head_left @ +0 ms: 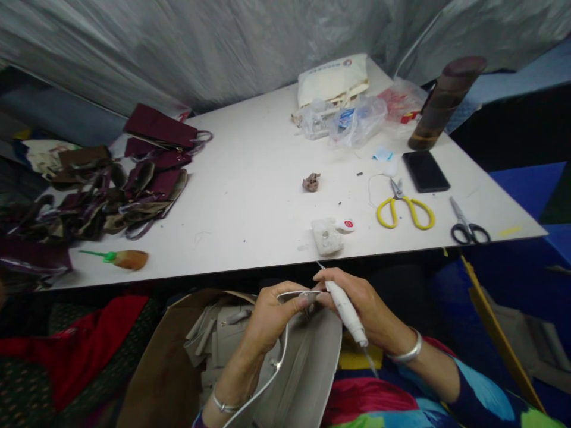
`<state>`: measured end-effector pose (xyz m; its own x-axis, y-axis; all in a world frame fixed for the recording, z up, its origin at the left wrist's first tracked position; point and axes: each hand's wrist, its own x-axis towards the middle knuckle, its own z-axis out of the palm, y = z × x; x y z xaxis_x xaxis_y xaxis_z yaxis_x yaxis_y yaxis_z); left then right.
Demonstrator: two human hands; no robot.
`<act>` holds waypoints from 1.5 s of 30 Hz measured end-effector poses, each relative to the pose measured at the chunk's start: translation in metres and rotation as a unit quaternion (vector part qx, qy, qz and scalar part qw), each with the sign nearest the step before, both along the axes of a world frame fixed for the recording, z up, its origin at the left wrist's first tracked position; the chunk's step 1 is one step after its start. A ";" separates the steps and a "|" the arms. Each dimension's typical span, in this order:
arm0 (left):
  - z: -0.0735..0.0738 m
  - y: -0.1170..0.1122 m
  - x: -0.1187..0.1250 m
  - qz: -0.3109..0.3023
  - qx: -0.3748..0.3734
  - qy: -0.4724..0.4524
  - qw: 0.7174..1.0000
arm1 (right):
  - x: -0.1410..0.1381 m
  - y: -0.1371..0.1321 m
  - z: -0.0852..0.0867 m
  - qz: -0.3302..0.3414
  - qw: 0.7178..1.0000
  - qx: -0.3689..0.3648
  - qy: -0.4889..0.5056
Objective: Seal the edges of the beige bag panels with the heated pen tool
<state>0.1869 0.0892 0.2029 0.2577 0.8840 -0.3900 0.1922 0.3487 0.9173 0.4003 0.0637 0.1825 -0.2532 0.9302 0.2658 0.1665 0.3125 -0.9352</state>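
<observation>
A beige bag (307,368) lies in my lap below the table's front edge. My left hand (267,318) is closed, pinching the bag's thin strap or edge near its top. My right hand (366,306) is closed round a white pen-shaped tool (345,309), whose thin metal tip points up toward the table edge, right beside the pinched spot. A cord runs from the tool's lower end. Both wrists wear silver bangles.
On the white table (250,196): a heap of maroon and brown bag pieces (111,190) at left, a green-tipped bottle (120,258), a small white block (328,238), yellow scissors (404,208), black scissors (466,226), a phone (426,171), a brown flask (441,101), plastic bags (352,116).
</observation>
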 end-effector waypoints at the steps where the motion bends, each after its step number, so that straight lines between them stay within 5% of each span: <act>1: -0.002 -0.001 0.000 0.005 -0.002 0.009 1.000 | 0.006 0.001 -0.002 -0.014 1.000 -0.002 0.006; 11: -0.026 -0.002 0.032 0.045 0.045 0.090 0.994 | 0.045 0.031 -0.010 -0.243 0.969 -0.040 0.019; 32: -0.034 0.003 0.035 0.034 -0.021 0.090 0.995 | 0.044 0.048 -0.025 -0.191 0.980 -0.009 -0.049; 45: -0.034 0.003 0.033 0.027 -0.039 0.086 0.995 | 0.043 0.050 -0.026 -0.219 0.974 -0.009 -0.050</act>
